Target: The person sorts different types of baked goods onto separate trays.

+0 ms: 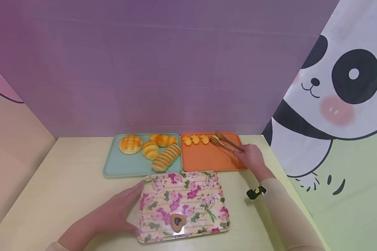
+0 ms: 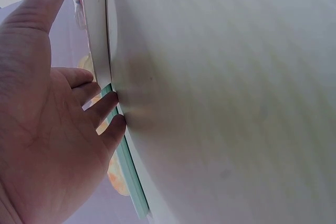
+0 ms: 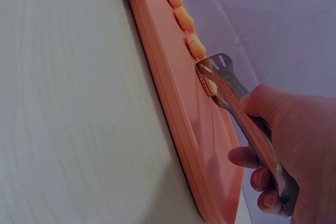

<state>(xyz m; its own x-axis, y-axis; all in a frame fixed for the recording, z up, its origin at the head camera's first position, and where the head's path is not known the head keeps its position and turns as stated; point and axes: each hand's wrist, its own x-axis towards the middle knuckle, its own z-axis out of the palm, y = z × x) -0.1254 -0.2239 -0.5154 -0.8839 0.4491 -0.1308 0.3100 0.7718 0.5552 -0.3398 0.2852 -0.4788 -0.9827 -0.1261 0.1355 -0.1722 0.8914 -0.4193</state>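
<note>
My right hand (image 1: 250, 157) grips metal serving tongs (image 1: 227, 143) over the orange tray (image 1: 207, 158). In the right wrist view the tongs' slotted ends are at a small ridged biscuit (image 3: 208, 84); whether they press it is unclear. Several small yellow pineapple-shaped pieces (image 3: 184, 19) lie in a row beside it. Below stands a floral tray (image 1: 207, 216) bearing a heart-shaped biscuit (image 1: 178, 223) with a dark centre. My left hand (image 1: 117, 212) is at this tray's left side, thumb and fingers spread along the edge. Its fairly straight fingers (image 2: 107, 106) show in the left wrist view.
A pale green tray (image 1: 122, 169) adjoins the orange one on the left. On it lie a round bun (image 1: 131, 144), a striped roll (image 1: 150, 150), a long ridged loaf (image 1: 166, 158) and another bread (image 1: 163, 140). A purple wall (image 1: 157, 76) rises behind the pale table (image 1: 66, 181).
</note>
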